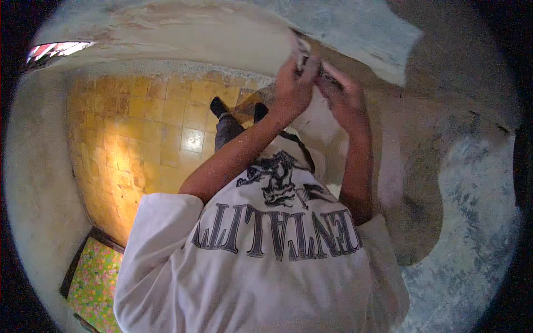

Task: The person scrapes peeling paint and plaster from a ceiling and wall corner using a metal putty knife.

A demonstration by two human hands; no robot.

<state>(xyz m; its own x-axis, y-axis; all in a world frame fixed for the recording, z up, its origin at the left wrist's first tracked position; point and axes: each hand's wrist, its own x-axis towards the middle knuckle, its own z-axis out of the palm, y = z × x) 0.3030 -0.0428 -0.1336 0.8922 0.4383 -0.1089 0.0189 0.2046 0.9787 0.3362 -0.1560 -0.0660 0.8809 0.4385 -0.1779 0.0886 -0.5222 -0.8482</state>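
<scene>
Both my arms reach up in front of a worn wall, and my hands meet close together. My left hand (295, 91) is closed around the lower end of a small silver-and-dark object (302, 51); blur hides its kind. Just to the right, my right hand (345, 102) has its fingers bent toward the left one, the fingertips near or touching it. A narrow dark shape (331, 82) shows between its thumb and fingers. Whether that belongs to the same object I cannot tell.
The wall (461, 183) is patchy with peeling blue-grey paint. Yellow-brown tiles (127, 127) cover the floor at left, where my dark-socked foot (219, 105) shows. A green flowered cloth surface (94, 277) lies at lower left. A bright opening (58, 50) breaks the wall at upper left.
</scene>
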